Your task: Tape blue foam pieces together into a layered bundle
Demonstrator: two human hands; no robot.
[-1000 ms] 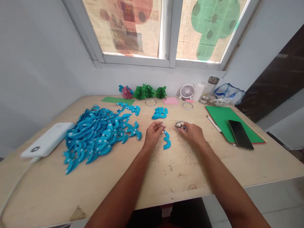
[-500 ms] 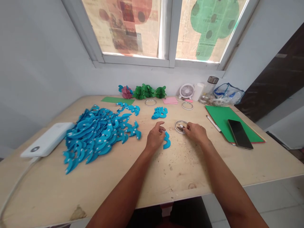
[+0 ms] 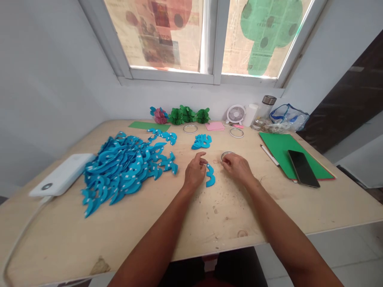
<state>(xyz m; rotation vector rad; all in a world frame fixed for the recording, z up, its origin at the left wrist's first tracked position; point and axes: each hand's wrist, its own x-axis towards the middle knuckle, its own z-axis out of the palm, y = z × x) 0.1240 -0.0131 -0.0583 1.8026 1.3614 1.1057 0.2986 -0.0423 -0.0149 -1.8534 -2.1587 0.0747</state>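
A single curved blue paper piece (image 3: 210, 175) with a small white patch lies on the wooden table (image 3: 227, 215) between my hands. My left hand (image 3: 195, 172) rests just left of it. Its fingers are loosely bent and apart, the index finger is lifted, and it holds nothing. My right hand (image 3: 238, 167) sits right of the piece with its fingertips pinched together over a clear tape ring (image 3: 225, 154), half covering it. What the fingertips pinch is hidden.
A big heap of blue cutouts (image 3: 127, 167) lies at left, beside a white power bank (image 3: 61, 175). A small blue stack (image 3: 202, 141) and two rings (image 3: 190, 128) (image 3: 236, 132) lie farther back. A green mat (image 3: 284, 153) with a phone (image 3: 303, 168) and a pen (image 3: 268, 155) are at right. Paper flowers (image 3: 187, 115), a fan (image 3: 235, 114) and a jar (image 3: 262, 108) line the wall.
My right hand has slid left and forward over the tape ring, which now shows less. My left hand came down from a raised pinch to rest beside the blue piece.
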